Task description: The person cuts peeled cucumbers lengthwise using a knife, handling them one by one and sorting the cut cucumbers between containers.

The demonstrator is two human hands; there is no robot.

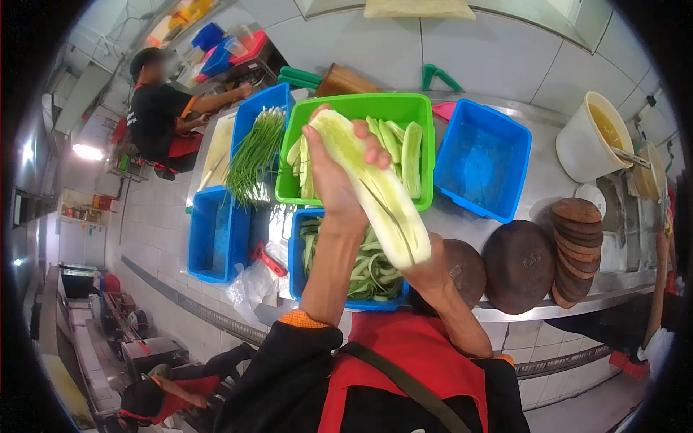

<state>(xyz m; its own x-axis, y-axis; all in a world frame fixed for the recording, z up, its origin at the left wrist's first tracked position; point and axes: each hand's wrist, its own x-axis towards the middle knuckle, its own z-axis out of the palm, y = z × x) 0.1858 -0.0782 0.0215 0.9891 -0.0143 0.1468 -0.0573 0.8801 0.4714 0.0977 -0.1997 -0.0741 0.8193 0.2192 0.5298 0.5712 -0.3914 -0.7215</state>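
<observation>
A large peeled cucumber (375, 191), pale green with dark lengthwise slits or lines, is held up at a slant in front of me. My left hand (336, 169) is wrapped round its upper part, with fingertips showing on the right side. My right hand (427, 268) is at the lower end, partly behind it. Its fingers are hidden, so whether it grips anything does not show. Behind the cucumber is a green tub (427, 173) holding several peeled cucumbers (411, 159). Below my hands, green peelings (372, 270) fill a blue tub (296, 256).
Spring onions (258, 148) lie over a blue tub at left. A blue tub (482, 162) stands right, by a white bucket (588, 137) of yellowish liquid. Dark round discs (518, 267) line the counter's front. A red-handled peeler (271, 260) lies left. Two people (162, 112) work nearby.
</observation>
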